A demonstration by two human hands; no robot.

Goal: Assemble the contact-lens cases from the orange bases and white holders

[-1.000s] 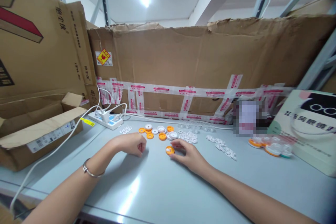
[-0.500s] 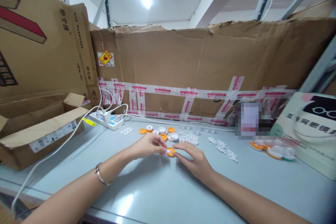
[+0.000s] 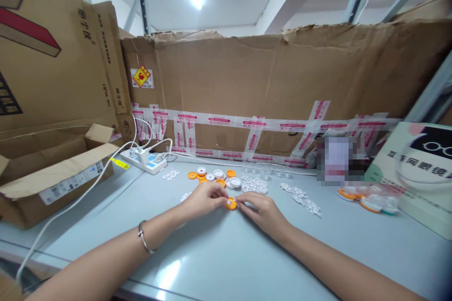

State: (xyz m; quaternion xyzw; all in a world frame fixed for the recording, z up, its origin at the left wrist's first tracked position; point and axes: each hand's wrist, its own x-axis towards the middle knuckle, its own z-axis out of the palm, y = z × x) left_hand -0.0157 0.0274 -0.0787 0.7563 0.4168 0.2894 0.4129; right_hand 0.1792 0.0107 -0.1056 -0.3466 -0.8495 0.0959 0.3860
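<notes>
A small orange round part (image 3: 231,206) with a pale piece in its middle sits low over the table between my two hands. My left hand (image 3: 207,197), a bracelet on its wrist, is closed with its fingertips at the part's left rim. Whether those fingertips also hold a small white piece, I cannot tell. On the opposite rim, my right hand (image 3: 260,208) pinches with thumb and forefinger. Just behind my hands lies a group of orange round parts (image 3: 192,175) and white round parts (image 3: 235,182). Flat white pieces (image 3: 254,185) are heaped to their right.
More white pieces (image 3: 307,204) spread to the right, near clear-topped orange and green parts (image 3: 372,203) and a pale printed box (image 3: 413,174). At left are a power strip (image 3: 148,162), its white cable and an open carton (image 3: 70,174). Tall cardboard (image 3: 226,84) walls the back.
My left hand has shifted slightly right, uncovering white pieces behind its wrist and an orange part in the group. The orange part between my hands has hardly moved.
</notes>
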